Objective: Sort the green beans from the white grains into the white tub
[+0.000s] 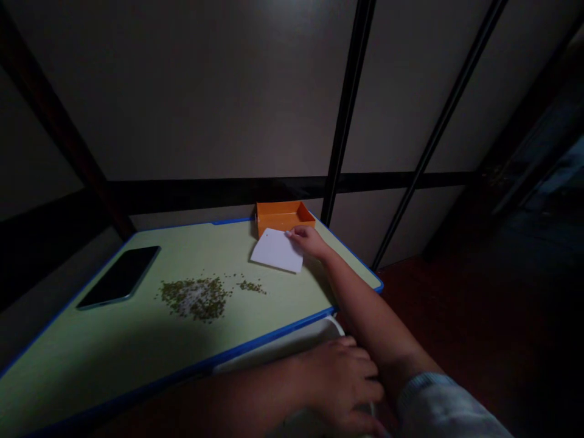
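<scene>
My right hand (311, 241) pinches the right edge of a white sheet of paper (276, 250) between thumb and fingers. The sheet is tilted above the tabletop, just in front of an orange tray (279, 220). On the table lies a scattered pile of small greenish-brown grains (210, 295), with whitish ones in its middle. A smaller strip of grains (250, 286) lies between the pile and the paper. Below the table's front edge, my left hand (347, 380) rests across a white-rimmed object (335, 322), fingers loosely bent and slightly apart, holding nothing visible.
The pale green table (137, 340) has a blue edge. A dark-screened phone (121, 277) lies at its left side. Behind stands a panelled wall (219, 91) with dark strips. Reddish floor (424, 304) shows at the right, in dim light.
</scene>
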### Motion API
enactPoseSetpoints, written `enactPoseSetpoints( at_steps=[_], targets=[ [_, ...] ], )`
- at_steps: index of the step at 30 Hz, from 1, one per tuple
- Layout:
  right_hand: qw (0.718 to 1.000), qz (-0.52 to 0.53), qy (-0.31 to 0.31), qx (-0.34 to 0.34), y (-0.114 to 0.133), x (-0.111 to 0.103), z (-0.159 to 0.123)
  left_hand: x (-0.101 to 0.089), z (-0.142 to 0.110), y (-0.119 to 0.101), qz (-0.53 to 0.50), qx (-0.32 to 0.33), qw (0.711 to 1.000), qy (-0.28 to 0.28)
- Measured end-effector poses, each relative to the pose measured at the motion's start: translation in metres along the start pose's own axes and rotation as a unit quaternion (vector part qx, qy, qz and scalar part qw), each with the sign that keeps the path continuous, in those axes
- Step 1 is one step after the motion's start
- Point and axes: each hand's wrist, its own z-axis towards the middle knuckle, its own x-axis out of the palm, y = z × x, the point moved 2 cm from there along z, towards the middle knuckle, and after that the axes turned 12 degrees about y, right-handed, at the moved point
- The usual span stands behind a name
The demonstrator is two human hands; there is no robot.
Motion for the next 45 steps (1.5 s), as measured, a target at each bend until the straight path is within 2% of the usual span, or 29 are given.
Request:
enactPoseSetpoints(
  at_steps=[2, 7, 11, 16, 22, 26, 29, 31, 35, 38, 40, 41, 43, 45],
  targets=[
    [1.000, -0.011, 0.001, -0.001, 0.001, -0.002, 0.000, 0.002, 0.000, 0.003, -0.012, -0.015, 1.000, 0.003],
    [1.000, -0.022, 0.008, -0.015, 0.004, -0.005, -0.003, 0.010, 0.000, 0.007, -0.024, -0.035, 0.999, -0.032],
    [0.998, 0.005, 0.060, -0.008, 0.004, -0.002, -0.007, 0.017, 0.003, 0.009, -0.027, -0.050, 0.997, -0.043],
    [0.994, 0.039, 0.101, 0.005, 0.005, -0.002, -0.012, 0.015, 0.006, 0.008, -0.023, -0.079, 0.995, -0.048],
    [0.975, 0.036, 0.218, 0.032, 0.008, -0.012, -0.021, 0.008, 0.007, 0.007, -0.033, -0.083, 0.995, -0.048],
    [0.958, 0.003, 0.281, 0.052, 0.008, -0.013, -0.024, -0.002, 0.008, 0.006, -0.051, -0.100, 0.994, 0.003],
    [0.958, -0.013, 0.282, 0.057, 0.006, -0.012, -0.022, -0.010, 0.005, 0.001, -0.042, -0.109, 0.992, 0.053],
    [0.962, -0.023, 0.265, 0.053, 0.005, -0.011, -0.021, -0.013, 0.002, -0.004, -0.023, -0.103, 0.993, 0.058],
    [0.970, -0.041, 0.235, 0.048, 0.005, -0.013, -0.020, -0.015, -0.008, -0.015, 0.048, -0.116, 0.992, -0.028],
    [0.973, -0.049, 0.225, 0.035, 0.008, -0.014, -0.020, -0.019, -0.018, -0.019, 0.042, -0.115, 0.990, -0.066],
    [0.975, -0.048, 0.217, 0.028, 0.010, -0.014, -0.020, -0.026, -0.027, -0.019, 0.007, -0.079, 0.995, -0.056],
    [0.975, -0.043, 0.214, 0.028, 0.011, -0.013, -0.021, -0.031, -0.033, -0.019, -0.004, -0.038, 0.998, -0.043],
    [0.977, -0.027, 0.211, 0.033, 0.012, -0.012, -0.021, -0.038, -0.046, -0.017, -0.054, 0.022, 0.998, 0.002],
    [0.977, -0.011, 0.211, 0.036, 0.013, -0.010, -0.022, -0.040, -0.060, -0.014, -0.073, 0.051, 0.996, 0.006]
  ],
)
